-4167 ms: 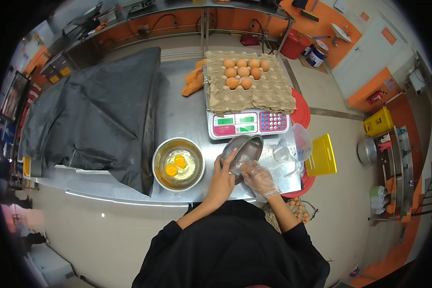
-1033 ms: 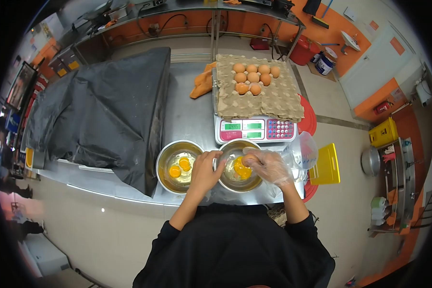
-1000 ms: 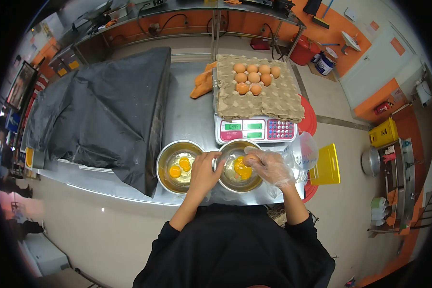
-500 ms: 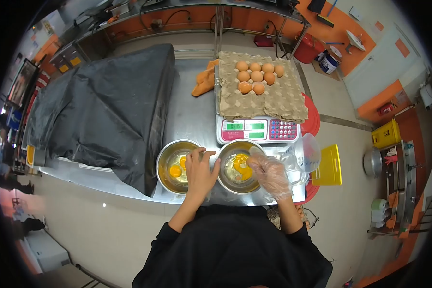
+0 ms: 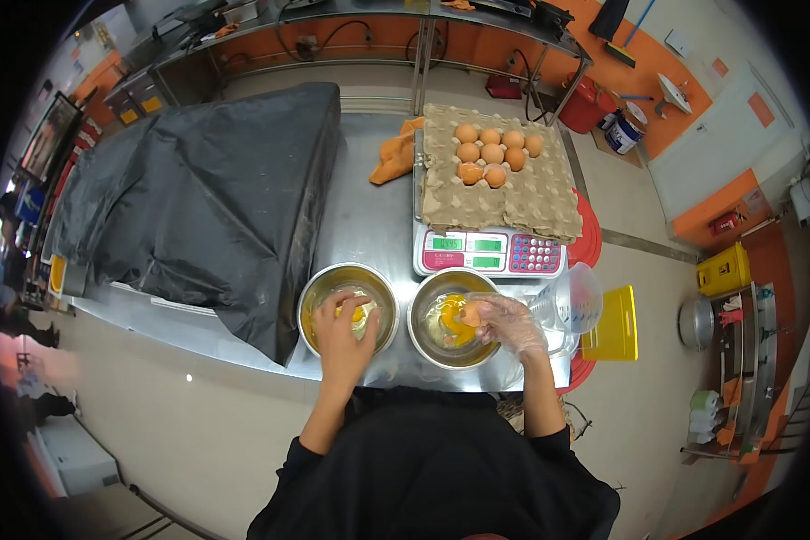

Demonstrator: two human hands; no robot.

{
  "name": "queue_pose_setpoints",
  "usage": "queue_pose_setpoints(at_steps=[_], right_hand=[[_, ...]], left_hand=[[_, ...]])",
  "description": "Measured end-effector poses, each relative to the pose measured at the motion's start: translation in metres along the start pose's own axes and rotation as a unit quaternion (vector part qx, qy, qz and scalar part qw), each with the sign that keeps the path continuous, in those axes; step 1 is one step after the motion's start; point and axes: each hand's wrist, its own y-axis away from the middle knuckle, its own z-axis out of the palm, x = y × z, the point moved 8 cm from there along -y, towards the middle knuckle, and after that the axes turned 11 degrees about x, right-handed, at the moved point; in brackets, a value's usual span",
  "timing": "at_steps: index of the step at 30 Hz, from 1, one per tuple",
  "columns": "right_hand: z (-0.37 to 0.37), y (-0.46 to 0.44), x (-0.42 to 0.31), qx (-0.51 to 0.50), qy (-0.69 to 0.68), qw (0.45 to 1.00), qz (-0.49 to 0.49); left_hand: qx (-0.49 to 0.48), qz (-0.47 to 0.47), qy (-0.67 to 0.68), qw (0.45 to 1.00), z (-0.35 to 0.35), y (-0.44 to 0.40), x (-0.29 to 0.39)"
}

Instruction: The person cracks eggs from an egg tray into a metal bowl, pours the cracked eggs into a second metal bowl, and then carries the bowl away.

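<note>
A brown egg (image 5: 471, 312), whether whole or cracked shell I cannot tell, is over the right steel bowl (image 5: 426, 335). It should be light, stiff, brittle and perhaps slick, best held gently around its sides. The gloved right hand (image 5: 511, 326) pinches it in a fingertip grip; the bare left hand (image 5: 340, 340), fingers loosely spread, holds nothing visible over the left bowl (image 5: 388, 313).

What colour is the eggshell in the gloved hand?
The eggshell in the gloved right hand is light orange-brown, as the head view shows.
</note>
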Motion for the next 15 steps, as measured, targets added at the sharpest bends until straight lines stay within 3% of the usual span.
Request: queue_pose_setpoints(at_steps=[2, 5, 9, 11, 13, 15], right_hand=[[0.003, 0.0, 0.006, -0.053, -0.103, 0.991, 0.061], [0.002, -0.002, 0.005, -0.102, -0.15, 0.98, 0.083], [0.005, 0.002, -0.01, -0.097, -0.084, 0.991, 0.034], [0.004, -0.001, 0.005, -0.073, -0.07, 0.992, 0.079], [0.004, -0.002, -0.001, -0.072, -0.08, 0.992, 0.072], [0.001, -0.004, -0.006, -0.071, -0.094, 0.991, 0.069]], left_hand=[[0.009, -0.023, 0.006, 1.0, -0.018, 0.004, -0.009], [0.02, -0.065, -0.004, 0.998, -0.042, 0.014, -0.023], [0.035, -0.125, -0.014, 0.991, -0.056, 0.039, -0.051], [0.022, -0.155, -0.013, 0.988, -0.058, 0.052, -0.06], [0.041, -0.209, 0.014, 0.977, -0.059, 0.061, -0.069], [0.045, -0.203, 0.018, 0.978, -0.061, 0.061, -0.069]])
